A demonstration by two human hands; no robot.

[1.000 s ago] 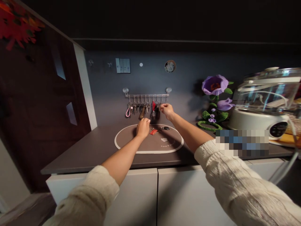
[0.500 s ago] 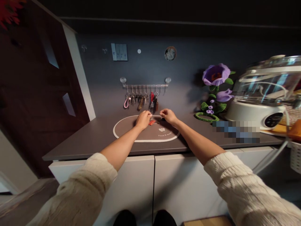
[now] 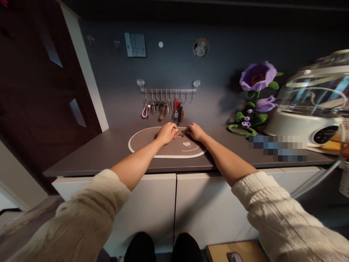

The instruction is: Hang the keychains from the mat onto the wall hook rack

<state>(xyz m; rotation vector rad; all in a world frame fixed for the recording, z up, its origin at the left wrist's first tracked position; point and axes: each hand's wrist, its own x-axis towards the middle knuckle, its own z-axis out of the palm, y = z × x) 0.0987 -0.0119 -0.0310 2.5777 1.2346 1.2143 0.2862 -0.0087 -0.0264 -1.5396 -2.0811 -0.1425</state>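
Observation:
My left hand (image 3: 167, 133) is closed over an oval brown mat, its fingertips pinching at a small red tag (image 3: 176, 135). A thin metal piece, which looks like a key (image 3: 181, 135), lies beside the tag. To the right, my right hand (image 3: 194, 131) pinches a small dark metal piece (image 3: 184, 132), likely a key; its exact form is partly hidden by the fingers. The two hands are a short gap apart. Pale with a white rim, a bear-like print and lettering, the mat (image 3: 147, 143) lies under both hands.
Several keys (image 3: 163, 109) hang from a clear hook rail (image 3: 169, 90) on the wall behind. Purple fabric flowers (image 3: 259, 78) and a white appliance with a transparent top (image 3: 296, 125) stand at the right. Below is a cardboard box (image 3: 218, 251) with a phone (image 3: 234, 257) on it.
The view has tipped downward, bringing the phone on the box into sight. My right hand has come slightly closer to my left, and its small metal piece shows nearer the red tag.

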